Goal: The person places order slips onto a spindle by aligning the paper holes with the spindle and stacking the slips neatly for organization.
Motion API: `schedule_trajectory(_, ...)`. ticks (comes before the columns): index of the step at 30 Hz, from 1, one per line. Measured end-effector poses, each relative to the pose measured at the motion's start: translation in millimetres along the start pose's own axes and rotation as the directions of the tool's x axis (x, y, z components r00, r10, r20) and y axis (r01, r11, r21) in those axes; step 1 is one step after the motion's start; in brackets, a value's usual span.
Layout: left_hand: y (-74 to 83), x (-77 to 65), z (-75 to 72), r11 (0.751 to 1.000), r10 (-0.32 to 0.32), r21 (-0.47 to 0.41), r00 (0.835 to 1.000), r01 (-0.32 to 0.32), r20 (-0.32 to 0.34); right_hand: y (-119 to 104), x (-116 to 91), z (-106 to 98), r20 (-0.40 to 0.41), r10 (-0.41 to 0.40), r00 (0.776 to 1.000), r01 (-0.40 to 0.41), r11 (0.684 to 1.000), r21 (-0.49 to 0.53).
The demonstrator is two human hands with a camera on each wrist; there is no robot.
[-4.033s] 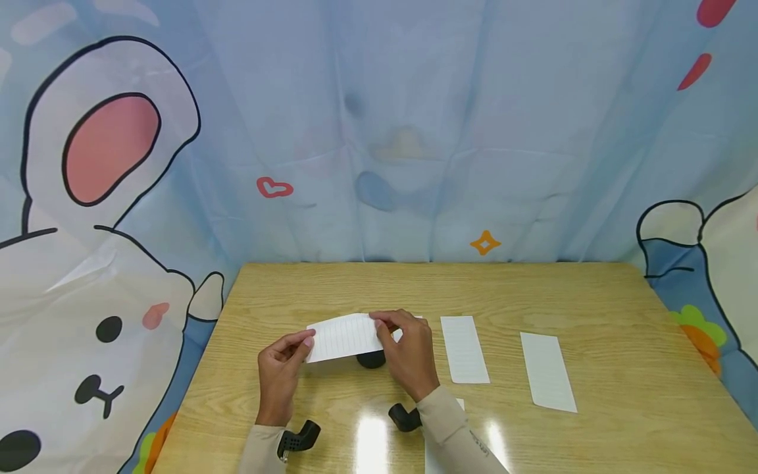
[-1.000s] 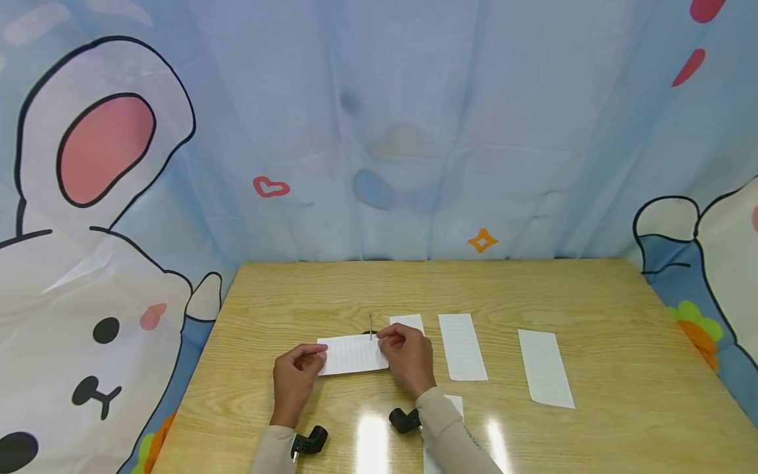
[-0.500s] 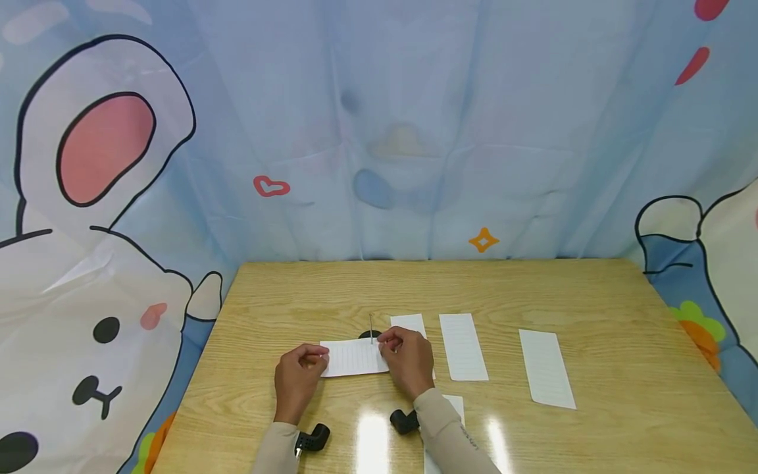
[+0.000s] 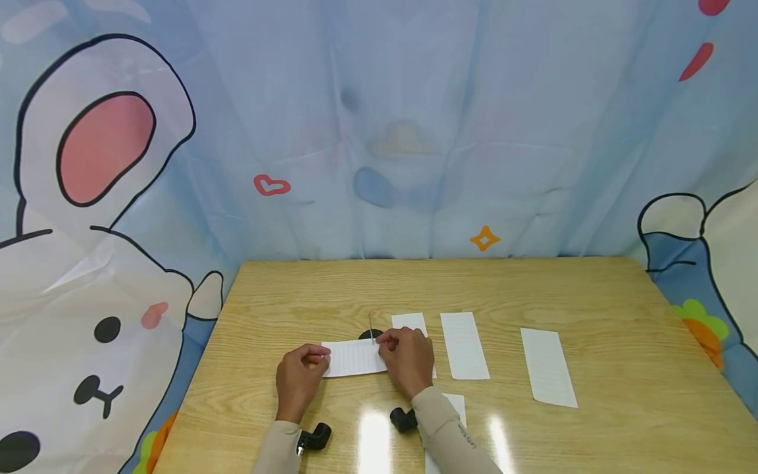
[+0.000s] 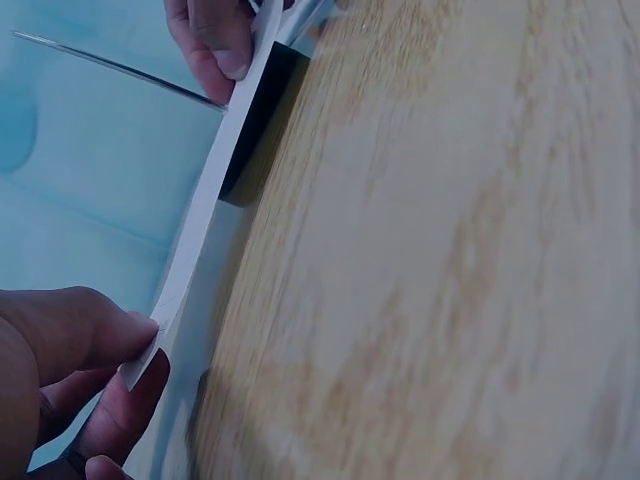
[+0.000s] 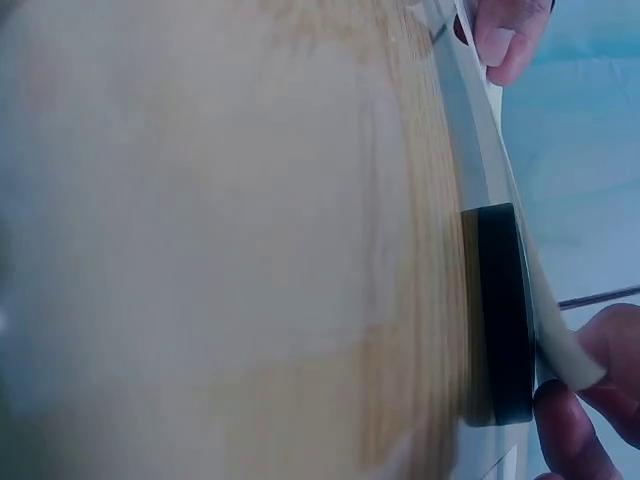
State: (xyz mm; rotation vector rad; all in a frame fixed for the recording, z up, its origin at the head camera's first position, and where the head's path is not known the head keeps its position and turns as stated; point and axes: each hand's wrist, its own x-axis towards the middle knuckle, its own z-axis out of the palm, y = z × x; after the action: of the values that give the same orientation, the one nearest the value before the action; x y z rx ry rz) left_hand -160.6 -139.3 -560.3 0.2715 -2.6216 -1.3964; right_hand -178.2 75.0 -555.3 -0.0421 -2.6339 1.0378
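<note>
A white lined paper slip (image 4: pixel 353 359) is stretched sideways between both hands. My left hand (image 4: pixel 299 378) pinches its left end between thumb and fingers, and my right hand (image 4: pixel 407 362) pinches the right end. Near that right end, the thin metal spike of a bill spike (image 4: pixel 370 322) sticks up through the slip. Its round black base (image 5: pixel 262 125) stands on the table, directly under the paper in the left wrist view. In the right wrist view the slip lies close over the base (image 6: pixel 507 315), bending at the pinched end.
Lined slips lie on the wooden table (image 4: pixel 284 296): one partly behind my right hand (image 4: pixel 408 320), another beside it (image 4: pixel 464 345), a third farther right (image 4: pixel 549 367). One more slip (image 4: pixel 456 403) is partly under my right forearm. A printed curtain (image 4: pixel 414 131) hangs behind.
Four seconds ago the slip was held up in front of the spike; it has come down, with the spike through its right end. Over the last second it has sunk slightly nearer the base.
</note>
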Motion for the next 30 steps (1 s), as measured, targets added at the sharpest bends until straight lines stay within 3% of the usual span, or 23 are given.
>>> schedule_trajectory(13, 3.7, -2.8, 0.4, 0.998, 0.028, 0.054, 1.000, -0.027, -0.014, 6, 1, -3, 0.057, 0.015, 0.998, -0.014, 1.000, -0.022)
schedule_trajectory(30, 3.1, -5.9, 3.8, 0.995, 0.062, 0.082, 0.996, -0.057, -0.060, 15, 1, -8, 0.129, -0.003, 0.992, -0.004, 0.999, 0.054)
